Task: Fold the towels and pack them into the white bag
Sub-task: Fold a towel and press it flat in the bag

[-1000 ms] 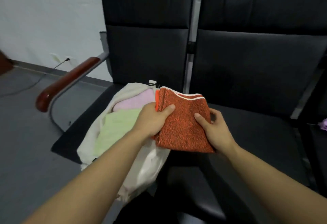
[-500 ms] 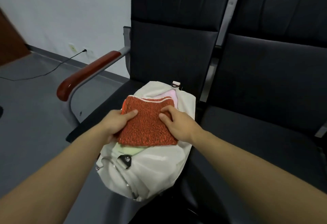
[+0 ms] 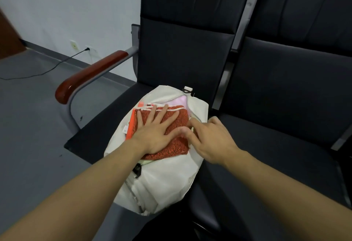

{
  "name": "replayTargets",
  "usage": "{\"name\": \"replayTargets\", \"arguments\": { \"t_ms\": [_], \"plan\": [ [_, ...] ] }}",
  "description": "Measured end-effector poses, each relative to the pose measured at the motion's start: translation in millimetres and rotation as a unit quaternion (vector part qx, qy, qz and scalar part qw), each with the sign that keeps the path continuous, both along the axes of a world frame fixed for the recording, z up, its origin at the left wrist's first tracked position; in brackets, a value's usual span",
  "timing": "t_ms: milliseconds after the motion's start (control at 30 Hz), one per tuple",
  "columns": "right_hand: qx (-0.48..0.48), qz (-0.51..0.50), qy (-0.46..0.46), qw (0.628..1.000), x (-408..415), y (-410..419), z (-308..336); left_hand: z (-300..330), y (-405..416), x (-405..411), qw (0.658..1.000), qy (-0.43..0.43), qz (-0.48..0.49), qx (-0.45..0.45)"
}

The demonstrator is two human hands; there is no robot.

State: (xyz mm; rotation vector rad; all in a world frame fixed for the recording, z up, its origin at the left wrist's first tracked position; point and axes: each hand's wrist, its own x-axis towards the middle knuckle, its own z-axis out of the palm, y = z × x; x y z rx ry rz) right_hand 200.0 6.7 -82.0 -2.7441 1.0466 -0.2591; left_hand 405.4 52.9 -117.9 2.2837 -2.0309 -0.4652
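**Orange towel pressed flat in bag mouth**

The folded orange towel (image 3: 172, 126) is seen lying in the open top of the white bag (image 3: 167, 179), on top of other contents. A pink towel (image 3: 180, 101) is visible just behind it inside the bag, and a pale green edge (image 3: 145, 162) shows under its near side. The towel is pressed by the left hand (image 3: 155, 132), laid palm-down w/ fingers straight and spread; nothing is gripped. The right hand (image 3: 211, 139) is held at the towel's right edge, next to the bag's rim, fingers bent; whether anything is pinched by it cannot be told, as the hand is blurred. The bag is set on the seat of a black chair (image 3: 182, 50) w/ a reddish-brown armrest (image 3: 91, 75) on its left. A 2nd black chair (image 3: 295, 80) stands just beside, to the right. A grey floor (image 3: 28, 126) and white wall (image 3: 66, 2) w/ a plugged-in cable (image 3: 57, 65) are seen to the left.
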Motion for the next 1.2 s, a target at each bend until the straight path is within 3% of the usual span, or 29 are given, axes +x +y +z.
{"name": "replayTargets", "arguments": {
  "t_ms": [100,200,267,333,433,533,700,833,1000,1200],
  "plan": [
    [0.065,0.029,0.021,0.997,-13,-7,-5,-7,5,-9,0.999,-0.031,-0.025,-0.01],
    [0.234,-0.002,-0.116,0.965,-15,-1,0,-12,9,-15,0.992,-0.094,-0.083,-0.024],
    [0.277,-0.014,-0.187,0.943,-12,3,7,-16,9,-18,0.981,-0.141,-0.129,-0.028],
    [0.278,-0.015,-0.185,0.943,-11,3,9,-18,11,-22,0.973,-0.156,-0.167,-0.015],
    [0.283,-0.036,-0.172,0.943,-14,3,9,-16,21,-21,0.986,-0.066,-0.149,0.036],
    [0.27,-0.027,-0.144,0.952,-14,7,8,-13,34,-16,0.987,-0.054,-0.138,0.054],
    [0.217,0.029,-0.154,0.964,-22,9,12,3,37,-11,0.999,0.003,-0.051,-0.019],
    [0.145,-0.006,-0.142,0.979,-54,3,24,41,30,-14,0.994,-0.003,0.012,-0.105],
    [0.099,-0.095,-0.046,0.99,-122,-5,28,78,18,-80,0.989,-0.004,-0.08,-0.123],
    [0.1,-0.212,-0.008,0.972,-244,4,26,58,-13,-217,0.983,0.046,-0.146,-0.097]
  ]
}}
